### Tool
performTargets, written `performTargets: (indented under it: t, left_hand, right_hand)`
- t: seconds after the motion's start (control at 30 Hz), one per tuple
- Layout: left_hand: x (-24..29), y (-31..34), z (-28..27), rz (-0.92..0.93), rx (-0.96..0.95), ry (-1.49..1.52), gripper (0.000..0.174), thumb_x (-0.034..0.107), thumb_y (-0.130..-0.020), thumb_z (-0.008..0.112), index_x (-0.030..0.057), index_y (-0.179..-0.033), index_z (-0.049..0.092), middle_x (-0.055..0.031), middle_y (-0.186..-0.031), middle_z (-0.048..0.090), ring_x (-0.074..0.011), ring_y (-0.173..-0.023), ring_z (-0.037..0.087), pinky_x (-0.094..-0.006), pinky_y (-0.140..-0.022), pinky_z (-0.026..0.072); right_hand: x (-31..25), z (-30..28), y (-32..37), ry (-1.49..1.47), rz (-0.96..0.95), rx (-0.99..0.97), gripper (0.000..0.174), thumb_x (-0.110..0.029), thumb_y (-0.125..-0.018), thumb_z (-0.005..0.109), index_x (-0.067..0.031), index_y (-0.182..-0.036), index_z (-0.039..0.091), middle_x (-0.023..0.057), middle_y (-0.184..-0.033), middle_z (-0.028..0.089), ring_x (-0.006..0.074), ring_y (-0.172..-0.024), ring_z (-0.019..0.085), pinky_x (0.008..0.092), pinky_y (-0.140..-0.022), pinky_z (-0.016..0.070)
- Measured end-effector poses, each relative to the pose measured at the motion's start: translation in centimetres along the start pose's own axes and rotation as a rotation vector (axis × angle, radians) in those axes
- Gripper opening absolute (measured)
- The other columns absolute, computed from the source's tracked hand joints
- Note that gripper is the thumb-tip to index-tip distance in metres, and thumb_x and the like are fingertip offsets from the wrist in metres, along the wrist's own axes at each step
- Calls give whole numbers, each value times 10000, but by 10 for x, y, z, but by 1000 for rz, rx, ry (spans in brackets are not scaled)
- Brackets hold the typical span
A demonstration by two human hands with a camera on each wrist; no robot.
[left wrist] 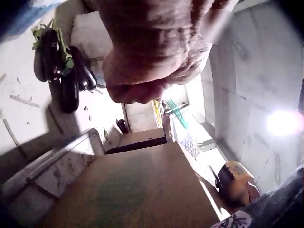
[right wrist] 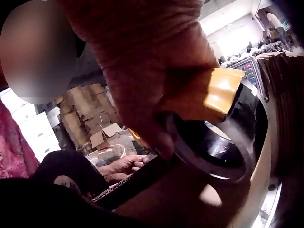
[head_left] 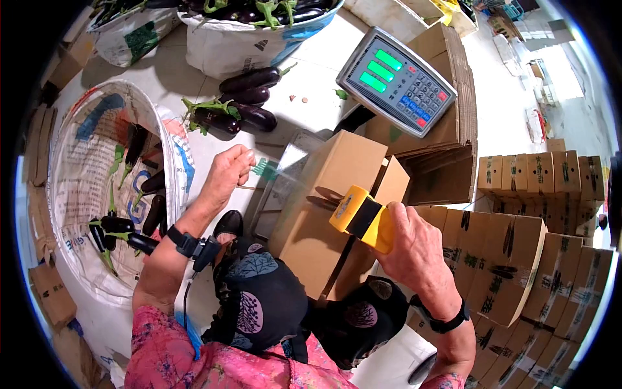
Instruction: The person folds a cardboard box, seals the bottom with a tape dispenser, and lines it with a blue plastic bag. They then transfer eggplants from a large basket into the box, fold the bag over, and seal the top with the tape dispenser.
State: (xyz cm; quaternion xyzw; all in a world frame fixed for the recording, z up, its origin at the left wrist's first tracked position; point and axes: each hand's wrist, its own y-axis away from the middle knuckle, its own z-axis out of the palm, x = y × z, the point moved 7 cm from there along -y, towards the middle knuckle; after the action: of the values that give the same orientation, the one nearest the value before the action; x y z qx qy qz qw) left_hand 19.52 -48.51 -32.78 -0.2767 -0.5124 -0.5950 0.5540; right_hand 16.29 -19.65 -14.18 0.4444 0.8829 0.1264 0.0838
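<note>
My right hand [head_left: 418, 249] grips a yellow tape dispenser [head_left: 363, 219] just over a brown cardboard box [head_left: 321, 194]. In the right wrist view the clear tape roll [right wrist: 213, 147] shows beside the dispenser's yellow body, close over the cardboard. Flaps of the box meet along a dark gap under the dispenser. Left of the box, my left hand [head_left: 228, 172] hovers with its fingers curled in; nothing shows between them. Seen from the left wrist, the curled hand [left wrist: 152, 52] is above the box [left wrist: 128, 185]. The box stands at a scale platform [head_left: 267, 211].
Several eggplants [head_left: 243, 97] lie on the floor ahead. More are in a white woven sack [head_left: 172, 168] at left and another sack [head_left: 227, 48] behind. A scale display [head_left: 396, 81] stands beyond the box, near folded cardboard [head_left: 447, 84]. Stacked cartons [head_left: 499, 266] line the right.
</note>
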Motion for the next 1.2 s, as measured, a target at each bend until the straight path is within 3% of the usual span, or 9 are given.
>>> performTargets:
  t: [0.17, 0.3, 0.33, 0.57, 0.7, 0.93, 1.03, 1.07, 1.2]
  left_hand:
    - [-15, -10, -4, 146, 109, -372, 258, 215, -980, 568, 26, -804, 557, 51, -660, 461, -38, -562, 397, -243, -512, 361]
    - [-31, -14, 3, 394, 234, -736, 231, 198, -955, 567, 5, -830, 546, -142, -682, 590, -332, -593, 568, -396, -587, 456]
    - [-33, -11, 11, 361, 228, -789, 210, 207, -950, 563, 26, -845, 549, -210, -714, 598, -447, -695, 584, -469, -622, 460]
    - [-76, -18, 56, 404, 72, -1106, 106, 107, -896, 555, 34, -875, 481, -220, -723, 627, -436, -722, 630, -529, -608, 497]
    - [-104, -24, 68, 424, -69, -1124, 250, 35, -778, 602, 8, -1000, 488, -214, -743, 638, -444, -736, 632, -518, -621, 511]
    - [-138, -31, 55, 78, -159, -1173, 383, 114, -889, 555, 12, -1254, 497, -242, -808, 636, -445, -743, 624, -502, -640, 493]
    - [-144, -41, 50, 326, -107, -994, 422, 188, -939, 536, 25, -1319, 457, -205, -775, 652, -393, -782, 655, -474, -700, 500]
    - [-165, -52, 34, -21, -30, -703, 304, 191, -965, 482, 38, -1228, 499, -266, -977, 643, -443, -944, 619, -465, -829, 496]
    - [-102, -65, 74, 253, 101, -483, 328, 166, -998, 452, 8, -1285, 474, -173, -1154, 598, -371, -1018, 572, -391, -930, 455]
  right_hand:
    - [-1, 3, -5, -6, 6, -14, 553, -263, -720, 840, -38, -1091, 496, 165, -863, 602, 352, -780, 649, 428, -656, 525]
    - [-3, 6, -12, 7, 3, -25, 536, -252, -715, 838, -39, -1070, 497, 162, -854, 598, 355, -772, 643, 427, -648, 520]
    - [-3, 7, -13, 7, 4, -29, 536, -252, -714, 837, -39, -1068, 497, 161, -852, 596, 356, -771, 642, 427, -647, 518]
    - [1, 14, -19, -11, 11, -54, 528, -272, -713, 830, -41, -1057, 502, 151, -842, 591, 350, -774, 638, 429, -650, 508]
    - [5, 16, -20, -47, -5, -42, 532, -281, -715, 826, -39, -1069, 510, 143, -836, 590, 339, -767, 639, 420, -651, 510]
    - [7, 17, -21, -91, -35, -8, 557, -260, -695, 824, -41, -1100, 511, 145, -840, 593, 333, -767, 643, 419, -638, 521]
    - [9, 18, -18, -93, -31, 1, 545, -268, -711, 821, -35, -1106, 528, 138, -826, 597, 324, -753, 643, 413, -646, 519]
    - [10, 17, -17, -103, -34, 15, 544, -265, -709, 820, -35, -1108, 531, 137, -826, 598, 323, -751, 643, 414, -646, 519]
    - [13, 19, -17, -142, -23, 25, 539, -259, -701, 819, -39, -1111, 547, 137, -830, 605, 326, -755, 646, 417, -643, 518]
